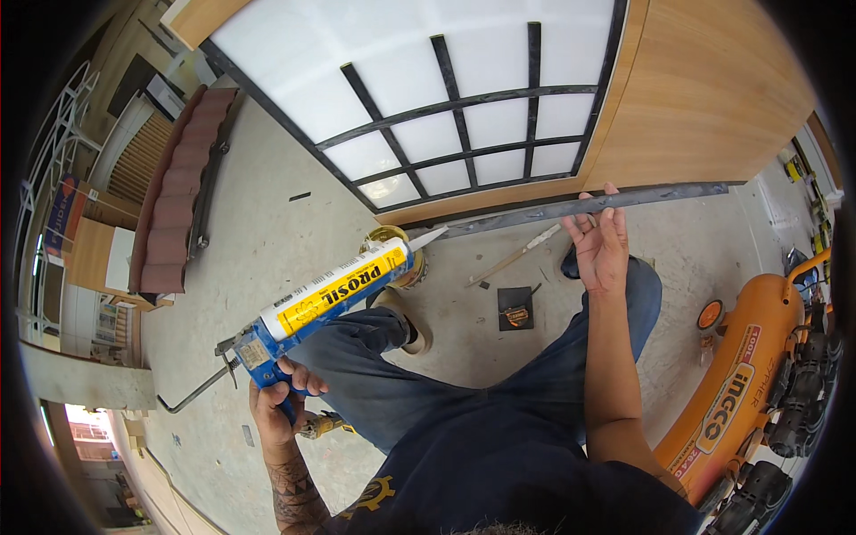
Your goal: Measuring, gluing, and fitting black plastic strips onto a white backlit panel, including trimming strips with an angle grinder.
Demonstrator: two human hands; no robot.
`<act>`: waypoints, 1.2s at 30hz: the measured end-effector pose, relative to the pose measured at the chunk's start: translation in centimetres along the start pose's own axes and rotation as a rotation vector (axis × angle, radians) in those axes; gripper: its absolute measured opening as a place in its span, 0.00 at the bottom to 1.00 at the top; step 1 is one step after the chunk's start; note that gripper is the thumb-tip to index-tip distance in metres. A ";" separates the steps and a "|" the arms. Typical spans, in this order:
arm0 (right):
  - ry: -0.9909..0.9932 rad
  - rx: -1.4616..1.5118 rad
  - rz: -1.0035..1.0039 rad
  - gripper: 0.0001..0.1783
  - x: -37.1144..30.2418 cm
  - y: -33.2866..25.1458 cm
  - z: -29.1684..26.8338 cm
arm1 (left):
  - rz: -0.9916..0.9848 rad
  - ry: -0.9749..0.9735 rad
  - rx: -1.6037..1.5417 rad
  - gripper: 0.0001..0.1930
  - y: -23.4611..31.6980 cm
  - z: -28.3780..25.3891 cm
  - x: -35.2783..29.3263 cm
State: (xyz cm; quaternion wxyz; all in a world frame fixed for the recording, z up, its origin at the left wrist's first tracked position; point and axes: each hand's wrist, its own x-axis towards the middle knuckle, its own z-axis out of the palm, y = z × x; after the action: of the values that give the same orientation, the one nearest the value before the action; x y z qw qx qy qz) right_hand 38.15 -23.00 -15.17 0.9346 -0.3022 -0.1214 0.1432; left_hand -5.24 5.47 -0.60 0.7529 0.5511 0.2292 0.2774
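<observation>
My left hand (283,399) is wrapped round the handle of a blue caulking gun (259,352), loaded with a white and yellow sealant tube (334,290). The gun's white nozzle (430,238) points up and right, close to the left end of a long dark grey strip (526,215). My right hand (599,241) pinches that strip between thumb and fingers near its right half. Small blobs of sealant appear along the strip's face. Beyond it stands a wood-framed white panel (499,129) with black bars (459,116) laid in a grid; three bars end short of the top edge.
A tin (389,234) stands behind the nozzle. On the concrete floor lie a brush-like stick (513,256), a dark square piece (515,308) and a yellow power tool (323,425). An orange air compressor (727,374) is at right, maroon roof tiles (174,201) at left.
</observation>
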 end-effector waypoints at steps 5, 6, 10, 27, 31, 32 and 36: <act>0.023 0.011 -0.012 0.28 0.3 -0.1 -0.8 | 0.021 0.057 -0.010 0.16 1.1 -1.3 -0.8; 0.031 0.004 -0.021 0.28 0.3 0.0 -0.7 | 0.025 0.067 -0.009 0.16 1.2 -1.5 -1.0; 0.045 -0.012 -0.023 0.29 0.4 0.0 -0.8 | 0.036 0.086 -0.027 0.16 1.3 -2.3 -1.5; 0.045 -0.012 -0.022 0.30 0.3 -0.6 -0.9 | 0.019 0.072 0.012 0.17 0.8 -1.0 -0.2; -0.015 -0.030 0.008 0.32 0.6 -0.3 -1.5 | 0.064 0.114 0.034 0.19 0.8 -1.3 -0.8; 0.012 -0.025 -0.011 0.33 0.6 -0.1 -1.8 | 0.079 0.104 0.039 0.20 0.9 -1.8 -1.1; 0.005 0.001 -0.072 0.36 1.1 -1.0 -3.8 | 0.203 0.114 0.122 0.30 2.1 -3.2 -0.9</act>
State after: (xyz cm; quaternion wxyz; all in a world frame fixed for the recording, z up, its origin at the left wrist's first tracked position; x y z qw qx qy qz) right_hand 40.54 -25.39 -17.39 0.9396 -0.2975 -0.1296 0.1088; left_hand -8.34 7.58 0.57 0.6719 0.5993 0.2312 0.3686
